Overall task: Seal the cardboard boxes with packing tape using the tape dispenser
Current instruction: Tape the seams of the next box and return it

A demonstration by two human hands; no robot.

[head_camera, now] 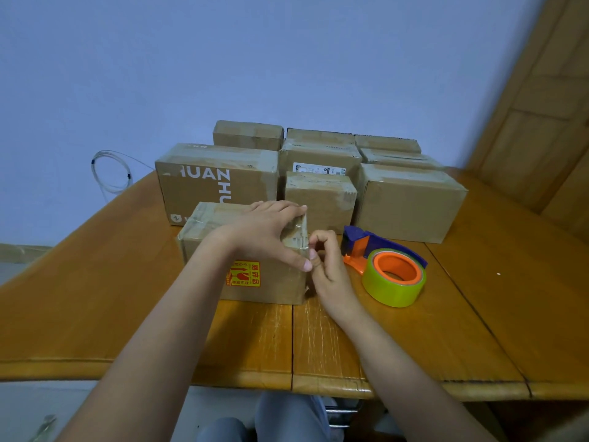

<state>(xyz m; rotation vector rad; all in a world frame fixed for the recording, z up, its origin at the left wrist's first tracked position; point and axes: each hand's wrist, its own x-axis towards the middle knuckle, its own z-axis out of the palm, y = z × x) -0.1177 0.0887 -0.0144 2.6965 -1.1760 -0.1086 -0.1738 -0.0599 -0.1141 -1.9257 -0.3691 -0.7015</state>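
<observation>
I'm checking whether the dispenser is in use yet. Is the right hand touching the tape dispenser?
Apart. In the head view, bare tabletop shows between the right hand and the tape dispenser; its fingers are curled at the front box corner.

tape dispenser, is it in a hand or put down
Put down: the tape dispenser lies on the table, with neither hand touching it.
</observation>
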